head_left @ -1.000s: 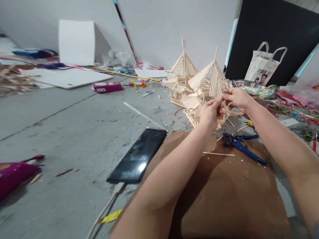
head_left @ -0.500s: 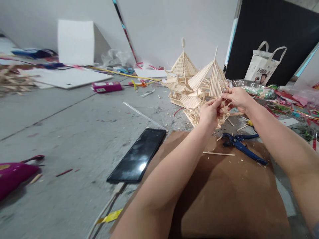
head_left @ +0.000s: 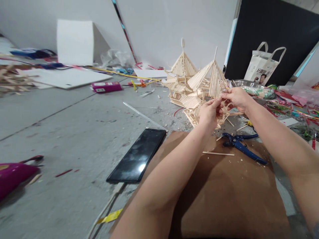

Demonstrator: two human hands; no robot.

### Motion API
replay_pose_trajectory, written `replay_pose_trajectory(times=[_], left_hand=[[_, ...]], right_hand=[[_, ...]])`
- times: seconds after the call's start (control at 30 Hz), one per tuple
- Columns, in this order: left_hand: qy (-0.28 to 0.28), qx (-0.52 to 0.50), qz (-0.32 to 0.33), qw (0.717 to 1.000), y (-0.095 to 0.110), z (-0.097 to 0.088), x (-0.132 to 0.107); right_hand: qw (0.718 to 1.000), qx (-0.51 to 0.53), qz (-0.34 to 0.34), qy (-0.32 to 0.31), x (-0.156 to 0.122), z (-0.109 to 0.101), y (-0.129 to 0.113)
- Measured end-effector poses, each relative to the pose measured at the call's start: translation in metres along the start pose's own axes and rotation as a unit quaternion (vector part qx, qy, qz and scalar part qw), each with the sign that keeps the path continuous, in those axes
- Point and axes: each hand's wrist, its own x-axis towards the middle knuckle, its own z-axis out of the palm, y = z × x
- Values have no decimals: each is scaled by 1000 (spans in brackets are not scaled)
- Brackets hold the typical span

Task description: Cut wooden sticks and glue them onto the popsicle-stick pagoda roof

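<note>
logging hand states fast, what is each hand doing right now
Left hand: closed, pinching the edge of the pale wooden-stick pagoda model.
Right hand: closed, pinching the same model beside it.

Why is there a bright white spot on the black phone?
In the head view, the glossy phone screen mirrors a light as glare; the left hand and right hand at the stick model look sharp; the pink thing at the edge looks blurred.

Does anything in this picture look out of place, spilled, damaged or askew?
Yes. Wood chips and offcuts are spilled on the floor around the stick model that the left hand and right hand grip. One loose stick lies on the brown board near the blue cutters.
</note>
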Motion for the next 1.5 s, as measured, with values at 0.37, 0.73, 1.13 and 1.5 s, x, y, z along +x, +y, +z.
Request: replay_pose_trajectory(times=[0.37,0.73,1.13,1.5], left_hand=[[8,2,-2,1000,0,0,0],[10,25,-6,1000,3,0,-2],[1,14,-7,1000,0,-2,1],[10,11,-6,1000,1,0,-1]], right_hand=[[1000,-14,-12,15,-2,0,-3],[998,-30,-34,40,1,3,1],[999,-24,-25,33,-1,0,0],[998,-37,-28,35,-1,1,0]])
